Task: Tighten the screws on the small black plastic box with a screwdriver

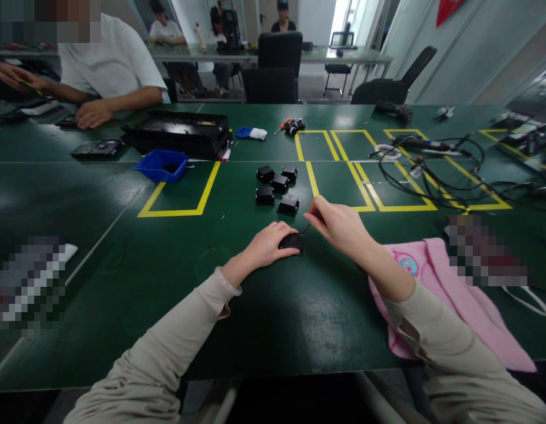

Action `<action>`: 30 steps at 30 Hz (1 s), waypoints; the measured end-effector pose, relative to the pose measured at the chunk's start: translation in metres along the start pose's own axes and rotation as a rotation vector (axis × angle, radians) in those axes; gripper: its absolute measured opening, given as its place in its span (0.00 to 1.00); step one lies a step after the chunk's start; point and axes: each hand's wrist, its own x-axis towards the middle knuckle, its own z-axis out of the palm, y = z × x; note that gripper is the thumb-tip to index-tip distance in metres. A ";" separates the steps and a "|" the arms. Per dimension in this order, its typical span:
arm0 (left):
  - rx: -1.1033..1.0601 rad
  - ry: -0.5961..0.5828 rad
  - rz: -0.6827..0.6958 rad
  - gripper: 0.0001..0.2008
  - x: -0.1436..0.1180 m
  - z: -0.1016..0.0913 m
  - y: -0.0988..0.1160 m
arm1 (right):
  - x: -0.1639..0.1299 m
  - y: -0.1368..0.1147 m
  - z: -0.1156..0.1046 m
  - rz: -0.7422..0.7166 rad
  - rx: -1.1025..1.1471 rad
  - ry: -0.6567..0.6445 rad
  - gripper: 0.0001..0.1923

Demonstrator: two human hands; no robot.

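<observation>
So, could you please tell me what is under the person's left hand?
Under the left hand, a black block shows between thumb and fingers. Its end toward the palm and whatever lies directly beneath are covered.

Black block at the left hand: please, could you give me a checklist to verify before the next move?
1. Left hand holds the black block: ok.
2. Right hand grips the thin tool: ok.
3. Tip of the thin tool firmly seated on the block: cannot tell, too small.
4. Five other blocks apart from both hands: ok.
5. Pink cloth away from the held block: ok.
</observation>
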 end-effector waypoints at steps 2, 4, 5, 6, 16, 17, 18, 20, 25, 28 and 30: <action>-0.002 0.000 0.000 0.21 0.000 0.000 0.000 | 0.000 0.000 0.000 -0.007 -0.019 -0.004 0.13; -0.005 0.005 0.001 0.21 0.000 0.000 0.000 | -0.001 0.000 0.000 -0.021 -0.025 -0.003 0.13; -0.007 0.006 0.001 0.21 0.000 0.000 0.000 | -0.001 0.000 0.000 -0.030 -0.023 0.000 0.13; -0.008 0.007 0.002 0.21 0.000 0.000 0.000 | -0.001 0.001 0.000 -0.037 -0.020 0.006 0.13; -0.001 0.006 0.000 0.21 0.000 0.000 -0.001 | 0.000 0.002 -0.001 -0.038 -0.018 0.007 0.13; -0.002 0.004 -0.001 0.21 0.000 0.000 -0.001 | -0.001 0.001 -0.001 -0.033 -0.018 0.011 0.12; -0.002 0.004 -0.001 0.21 0.000 0.000 -0.001 | -0.001 0.001 -0.002 -0.028 -0.017 0.015 0.12; -0.001 0.008 0.001 0.21 0.000 0.001 -0.001 | -0.001 0.001 -0.002 -0.033 -0.014 0.017 0.13; 0.000 0.008 -0.002 0.21 0.000 0.001 -0.001 | -0.001 0.001 -0.003 -0.027 -0.062 -0.009 0.16; 0.000 0.003 -0.004 0.21 0.000 0.001 -0.001 | -0.001 0.001 -0.003 -0.015 -0.060 -0.004 0.15; 0.002 0.003 -0.001 0.21 0.000 0.001 -0.001 | -0.002 0.000 -0.002 -0.025 -0.038 0.014 0.15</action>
